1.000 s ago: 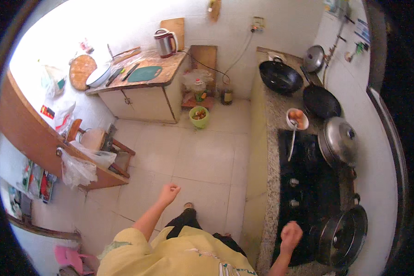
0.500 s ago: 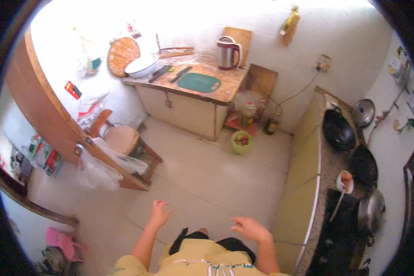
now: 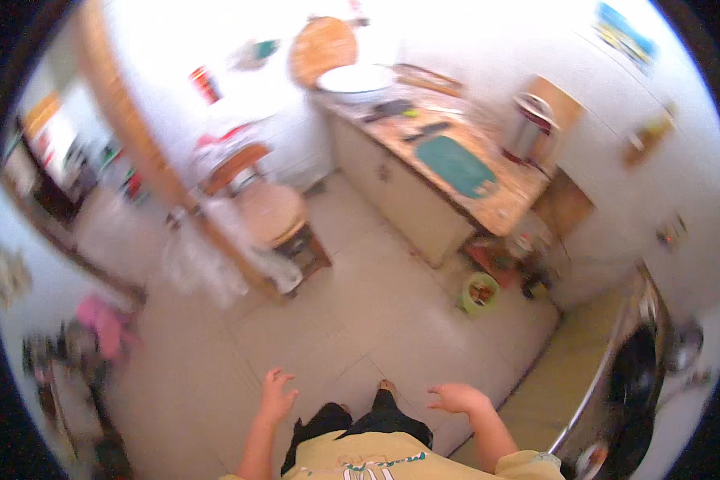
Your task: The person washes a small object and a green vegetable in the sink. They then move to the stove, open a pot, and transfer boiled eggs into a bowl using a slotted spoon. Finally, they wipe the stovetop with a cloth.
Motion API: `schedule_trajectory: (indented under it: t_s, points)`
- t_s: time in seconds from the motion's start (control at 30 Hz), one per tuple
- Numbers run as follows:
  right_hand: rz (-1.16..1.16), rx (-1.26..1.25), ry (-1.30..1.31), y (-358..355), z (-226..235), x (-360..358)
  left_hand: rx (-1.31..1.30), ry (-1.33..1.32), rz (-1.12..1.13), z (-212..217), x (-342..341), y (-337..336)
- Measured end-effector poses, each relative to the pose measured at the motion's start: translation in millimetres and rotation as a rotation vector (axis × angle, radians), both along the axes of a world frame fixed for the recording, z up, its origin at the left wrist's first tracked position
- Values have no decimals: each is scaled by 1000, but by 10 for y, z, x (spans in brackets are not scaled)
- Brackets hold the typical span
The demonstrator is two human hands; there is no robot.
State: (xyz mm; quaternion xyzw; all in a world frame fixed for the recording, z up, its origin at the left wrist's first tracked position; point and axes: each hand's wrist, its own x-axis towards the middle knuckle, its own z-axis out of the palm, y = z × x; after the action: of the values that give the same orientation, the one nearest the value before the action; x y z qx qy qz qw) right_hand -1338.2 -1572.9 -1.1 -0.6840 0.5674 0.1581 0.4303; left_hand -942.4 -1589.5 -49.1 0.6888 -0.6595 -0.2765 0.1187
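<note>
Both of my hands hang in the air over the tiled floor, holding nothing. My left hand [image 3: 276, 397] is held out in front of the body with its fingers apart. On the other side, my right hand [image 3: 459, 398] points inward, fingers loosely spread and empty. Neither one touches anything. Below them show my dark trousers [image 3: 384, 418] and one bare foot. Farther off stands a low cabinet with a worn top, bearing a green cutting board [image 3: 456, 166], dark knives, a white basin [image 3: 355, 82] and a steel and dark red jug [image 3: 528, 130]. The picture is blurred.
A wooden chair [image 3: 270, 210] stands by the open door [image 3: 128, 112], with plastic bags hanging there. A green bin [image 3: 480, 293] sits on the floor near the cabinet. Along the right runs a counter with a black wok [image 3: 634, 364]. A pink stool [image 3: 104, 324] is at the left.
My view has swung left, so the cabinet, chair and bin sit farther right and the pink stool shows more. One foot has come forward. Both hands stay empty and apart.
</note>
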Motion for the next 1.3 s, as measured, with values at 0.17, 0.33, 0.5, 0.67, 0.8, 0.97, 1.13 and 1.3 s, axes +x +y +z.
schedule_trajectory:
  t_s: [0.17,0.33,0.5,0.67,0.8,0.97,1.13,1.3]
  points:
    - [250,-139,152,-1077,154,393,75,16,401,-297,736,598]
    - [597,-323,64,-1906,236,1852,52,2,729,-173,1081,1401]
    - [969,-247,-172,-1786,311,4185,107,89,1072,-416,1742,1925]
    - [1229,-48,-454,-1385,224,5969,-74,5,1151,-472,2983,2276]
    - [1085,290,-622,-1580,453,6720,-136,-1,1128,-380,4212,2078]
    - [951,-29,-171,-2487,267,7359,-318,-2,909,151,6047,430]
    - [809,-148,-168,-3627,-77,7943,-259,54,754,98,6927,-990]
    - [965,-201,-300,-4516,268,9637,-208,46,707,-188,7678,-1317]
